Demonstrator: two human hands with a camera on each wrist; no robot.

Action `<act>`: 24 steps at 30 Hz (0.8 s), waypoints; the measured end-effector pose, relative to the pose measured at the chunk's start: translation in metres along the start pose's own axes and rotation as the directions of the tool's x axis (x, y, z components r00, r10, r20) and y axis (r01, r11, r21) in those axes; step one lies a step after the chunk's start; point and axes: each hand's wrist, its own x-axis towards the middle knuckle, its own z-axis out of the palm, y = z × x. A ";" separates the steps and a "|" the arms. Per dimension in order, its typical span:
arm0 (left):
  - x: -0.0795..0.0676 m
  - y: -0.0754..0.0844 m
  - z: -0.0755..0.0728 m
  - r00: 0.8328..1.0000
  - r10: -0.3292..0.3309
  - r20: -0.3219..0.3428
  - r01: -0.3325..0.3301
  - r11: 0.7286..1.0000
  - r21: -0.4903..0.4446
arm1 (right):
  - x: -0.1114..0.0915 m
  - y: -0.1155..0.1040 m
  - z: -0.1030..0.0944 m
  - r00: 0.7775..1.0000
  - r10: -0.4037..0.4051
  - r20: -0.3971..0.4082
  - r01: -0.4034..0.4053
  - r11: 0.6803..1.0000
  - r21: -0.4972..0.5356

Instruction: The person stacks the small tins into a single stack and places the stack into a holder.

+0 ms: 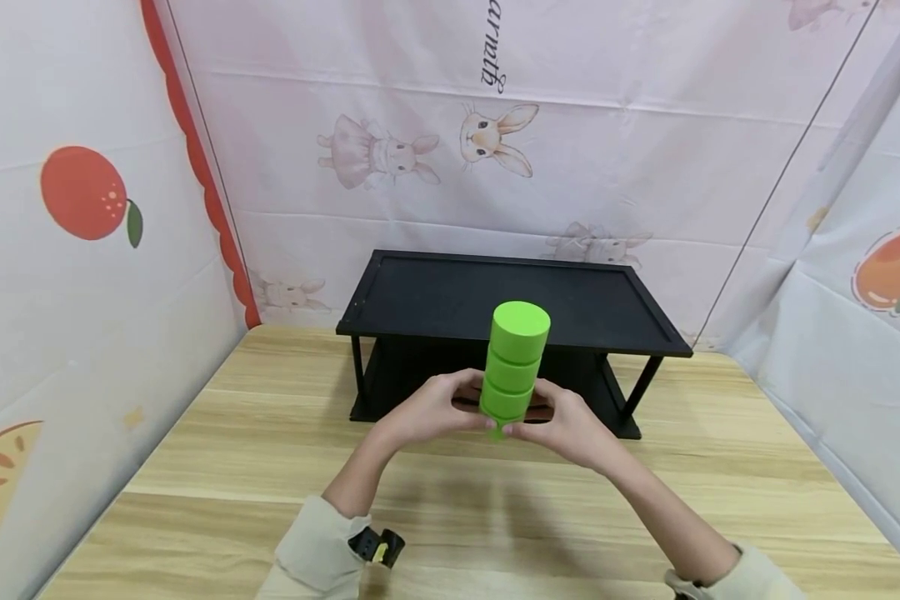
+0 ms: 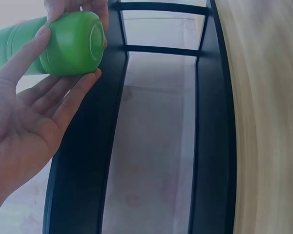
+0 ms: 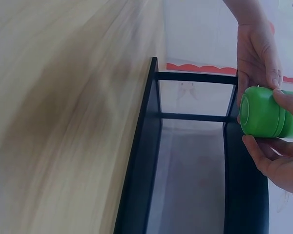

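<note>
A bright green grooved cylinder [image 1: 516, 358], made up of several banded sections, is held up in front of the black shelf in the head view. My left hand [image 1: 438, 407] grips its lower part from the left, with the thumb at the near side. From the right, my right hand [image 1: 573, 425] grips the same part, and both thumbs come close together near its base. In the left wrist view the cylinder's rounded lower end [image 2: 78, 46] shows a shallow round recess. Fingers of both hands curl about that end in the right wrist view too.
The low two-tier black shelf [image 1: 450, 292] stands at the back of the wooden table [image 1: 270, 467], its open side facing me. Printed cloth walls [image 1: 420, 100] close off the back and both sides. A dark band [image 1: 375, 546] sits at my left cuff.
</note>
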 end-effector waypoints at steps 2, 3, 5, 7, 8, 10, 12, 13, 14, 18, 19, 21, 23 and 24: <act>0.001 0.001 -0.001 1.000 0.002 -0.001 -0.002 1.000 0.002 | 0.001 0.000 -0.001 1.000 -0.003 0.002 0.003 1.000 -0.004; 0.002 0.002 -0.001 1.000 0.000 -0.001 0.000 1.000 0.003 | 0.001 -0.001 -0.002 1.000 -0.005 0.002 0.005 1.000 -0.005; 0.001 0.005 -0.002 1.000 -0.003 0.001 0.003 1.000 0.009 | 0.001 -0.001 -0.003 1.000 -0.008 0.004 0.008 1.000 -0.007; -0.001 0.015 -0.003 1.000 0.002 0.003 -0.002 1.000 0.011 | 0.002 -0.002 -0.004 1.000 -0.015 0.006 0.015 1.000 -0.006; -0.003 0.020 -0.004 1.000 0.002 0.006 -0.002 1.000 0.012 | 0.002 -0.002 -0.005 1.000 -0.016 0.006 0.016 1.000 -0.005; -0.006 0.029 -0.005 1.000 0.001 0.010 -0.001 1.000 0.019 | 0.003 -0.003 -0.005 1.000 -0.013 0.007 0.013 1.000 0.001; -0.008 0.038 -0.007 1.000 0.000 0.015 0.000 1.000 0.020 | 0.003 -0.003 -0.006 1.000 -0.006 0.009 0.006 1.000 0.010; -0.009 0.040 -0.007 1.000 -0.001 0.015 0.001 1.000 0.022 | 0.003 -0.003 -0.006 1.000 0.002 0.007 -0.002 1.000 0.014; -0.009 0.041 -0.007 1.000 -0.003 0.016 0.002 1.000 0.023 | 0.003 -0.004 -0.007 1.000 0.006 0.008 -0.006 1.000 0.018; -0.009 0.045 -0.009 1.000 0.003 0.015 -0.003 1.000 0.022 | 0.004 -0.005 -0.008 1.000 0.010 0.005 -0.010 0.999 0.030; -0.010 0.045 -0.009 1.000 0.004 0.015 -0.004 1.000 0.021 | 0.004 -0.005 -0.008 1.000 0.010 0.003 -0.010 0.999 0.031; -0.009 0.046 -0.009 1.000 0.002 0.018 -0.003 1.000 0.020 | 0.005 -0.005 -0.008 1.000 0.009 0.003 -0.009 1.000 0.030; -0.009 0.046 -0.010 1.000 0.000 0.021 -0.001 1.000 0.021 | 0.006 -0.005 -0.008 1.000 0.005 0.004 -0.005 1.000 0.023; -0.009 0.046 -0.010 1.000 -0.002 0.023 0.001 1.000 0.024 | 0.006 -0.005 -0.009 1.000 0.001 0.005 -0.001 1.000 0.018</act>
